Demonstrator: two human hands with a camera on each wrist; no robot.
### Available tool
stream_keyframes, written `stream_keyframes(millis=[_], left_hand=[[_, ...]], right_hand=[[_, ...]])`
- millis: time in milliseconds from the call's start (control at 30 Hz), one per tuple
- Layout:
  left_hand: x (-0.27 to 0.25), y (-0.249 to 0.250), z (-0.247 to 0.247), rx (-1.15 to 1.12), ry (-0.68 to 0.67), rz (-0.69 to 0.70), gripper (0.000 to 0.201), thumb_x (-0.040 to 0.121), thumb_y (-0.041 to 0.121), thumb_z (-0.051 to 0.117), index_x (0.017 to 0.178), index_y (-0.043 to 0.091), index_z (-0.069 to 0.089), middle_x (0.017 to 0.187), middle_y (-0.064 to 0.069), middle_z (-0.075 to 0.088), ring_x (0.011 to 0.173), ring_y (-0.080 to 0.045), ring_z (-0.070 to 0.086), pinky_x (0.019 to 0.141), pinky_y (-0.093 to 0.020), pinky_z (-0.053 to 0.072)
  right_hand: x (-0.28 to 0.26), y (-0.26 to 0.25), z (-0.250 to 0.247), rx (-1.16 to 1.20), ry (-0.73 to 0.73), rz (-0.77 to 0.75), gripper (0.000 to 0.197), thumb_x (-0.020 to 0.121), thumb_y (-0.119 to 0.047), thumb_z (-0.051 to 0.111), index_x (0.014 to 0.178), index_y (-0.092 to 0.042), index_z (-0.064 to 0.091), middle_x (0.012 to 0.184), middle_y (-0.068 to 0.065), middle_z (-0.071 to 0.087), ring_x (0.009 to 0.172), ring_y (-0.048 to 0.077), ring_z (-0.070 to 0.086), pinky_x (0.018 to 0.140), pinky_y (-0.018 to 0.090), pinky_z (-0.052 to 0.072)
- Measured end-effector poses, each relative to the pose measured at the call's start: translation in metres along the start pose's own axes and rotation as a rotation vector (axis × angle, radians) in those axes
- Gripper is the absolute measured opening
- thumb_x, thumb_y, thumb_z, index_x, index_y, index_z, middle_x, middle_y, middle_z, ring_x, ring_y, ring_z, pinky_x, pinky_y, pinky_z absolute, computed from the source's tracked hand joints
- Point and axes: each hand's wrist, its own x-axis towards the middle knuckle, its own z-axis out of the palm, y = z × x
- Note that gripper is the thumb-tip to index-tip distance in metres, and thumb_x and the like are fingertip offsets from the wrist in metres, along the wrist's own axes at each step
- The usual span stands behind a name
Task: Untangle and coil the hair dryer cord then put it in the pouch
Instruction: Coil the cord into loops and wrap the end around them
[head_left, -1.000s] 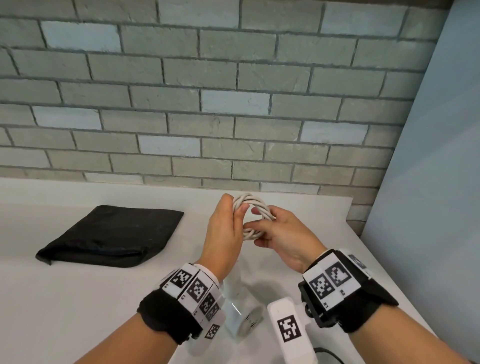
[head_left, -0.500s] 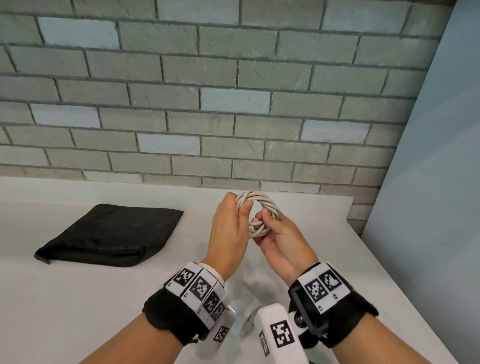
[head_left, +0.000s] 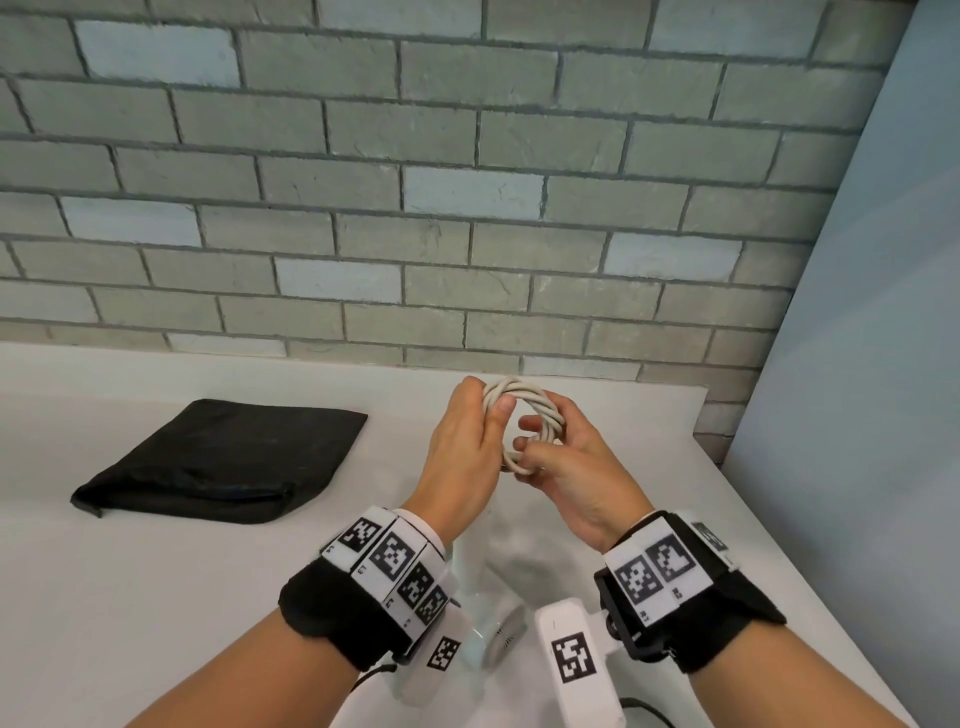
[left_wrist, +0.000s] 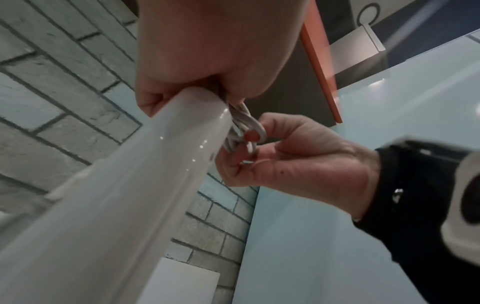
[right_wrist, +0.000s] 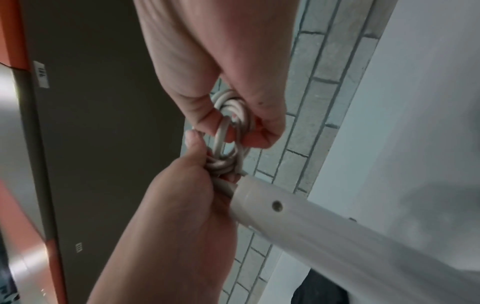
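At frame centre we see the left hand (head_left: 464, 452) and right hand (head_left: 569, 467) both pinching the coiled off-white hair dryer cord (head_left: 524, 415) (ring upright, facing us), its glossy white handle (left_wrist: 124, 205) hanging downward, the flat black fabric pouch (head_left: 223, 462) lying left.

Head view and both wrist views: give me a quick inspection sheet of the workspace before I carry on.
Surface: white table, bare around the pouch.
Job's things: white cord wound in a coil, held above the table; hair dryer hangs below the hands; black pouch lies flat to the left, mouth not seen open.
Clutter: nothing seen.
Grippers: left hand and right hand both grip the coil.
Cables: thin black lead by the right wrist.
Surroundings: grey brick wall behind; pale panel on the right.
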Motion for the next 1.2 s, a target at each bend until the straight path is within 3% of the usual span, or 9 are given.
stream_keyframes(millis=[167,300,400,500,633,767,867,1033,1200], left_hand=[[0.000,0.002,0.003,0.037,0.020,0.012,0.021,0.095,0.034,0.036,0.083,0.017,0.037,0.071,0.009,0.042,0.062,-0.005,0.043,0.055,-0.020,0.033],[0.003,0.004,0.002,0.062,0.054,-0.021,0.023,0.095,0.036,0.034,0.084,0.016,0.037,0.073,0.007,0.042,0.064,-0.007,0.043,0.062,-0.028,0.033],[0.005,0.007,0.004,0.051,0.068,-0.034,0.026,0.096,0.035,0.033,0.088,0.011,0.038,0.084,-0.001,0.046,0.071,-0.014,0.045,0.068,-0.030,0.036],[0.007,0.007,0.004,-0.007,0.037,-0.065,0.027,0.096,0.033,0.032,0.092,0.008,0.039,0.092,-0.005,0.043,0.077,-0.012,0.043,0.074,-0.027,0.034],[0.011,0.006,0.002,-0.098,-0.042,-0.146,0.023,0.097,0.037,0.028,0.089,0.017,0.036,0.094,-0.003,0.041,0.078,-0.009,0.043,0.068,-0.019,0.034],[0.013,0.004,-0.001,-0.152,-0.086,-0.200,0.021,0.096,0.042,0.026,0.082,0.031,0.037,0.102,-0.008,0.048,0.083,-0.012,0.048,0.075,-0.025,0.036],[0.013,0.004,-0.005,-0.166,-0.120,-0.230,0.023,0.095,0.044,0.026,0.085,0.028,0.039,0.100,-0.007,0.049,0.082,-0.016,0.050,0.071,-0.029,0.039],[0.013,0.012,-0.008,-0.153,-0.156,-0.240,0.030,0.096,0.043,0.024,0.091,0.016,0.036,0.070,0.004,0.036,0.061,-0.012,0.035,0.056,-0.027,0.030],[0.015,0.012,-0.010,-0.156,-0.138,-0.270,0.030,0.096,0.043,0.024,0.092,0.016,0.036,0.068,0.000,0.034,0.059,-0.014,0.034,0.056,-0.029,0.030]], right_hand=[[-0.006,-0.014,-0.005,-0.124,-0.076,0.175,0.030,0.079,0.012,0.046,0.097,-0.012,0.044,0.087,0.008,0.054,0.077,0.021,0.061,0.064,0.032,0.054],[-0.011,-0.015,-0.006,-0.246,0.062,0.167,0.025,0.085,0.001,0.050,0.107,-0.004,0.041,0.077,0.013,0.060,0.052,0.018,0.061,0.050,0.029,0.055],[-0.013,-0.006,-0.004,-0.076,0.242,-0.003,0.021,0.088,0.003,0.048,0.102,-0.009,0.039,0.076,0.013,0.061,0.051,0.016,0.063,0.063,0.033,0.056],[-0.013,-0.008,-0.008,0.282,0.192,-0.013,0.017,0.091,0.004,0.043,0.095,-0.013,0.040,0.073,0.013,0.059,0.058,0.020,0.065,0.077,0.041,0.055],[-0.014,-0.012,-0.013,0.545,0.103,0.008,0.013,0.094,-0.002,0.038,0.087,-0.012,0.043,0.049,0.001,0.044,0.043,0.011,0.049,0.064,0.036,0.059],[-0.021,-0.012,-0.019,0.370,-0.003,0.062,0.013,0.095,-0.012,0.038,0.098,-0.010,0.051,0.047,-0.005,0.034,0.038,0.007,0.030,0.038,0.018,0.035],[-0.027,-0.013,-0.031,0.112,-0.099,0.082,0.019,0.094,-0.013,0.040,0.105,-0.007,0.054,0.050,-0.001,0.041,0.040,0.008,0.033,0.039,0.020,0.036],[-0.033,-0.022,-0.048,-0.131,-0.196,0.088,0.023,0.093,-0.014,0.040,0.084,-0.005,0.059,0.047,-0.002,0.042,0.043,0.011,0.039,0.043,0.021,0.043],[-0.038,-0.003,-0.047,-0.246,-0.354,0.078,0.019,0.092,-0.021,0.047,0.101,-0.016,0.062,0.059,-0.001,0.047,0.045,0.012,0.043,0.055,0.028,0.050]])
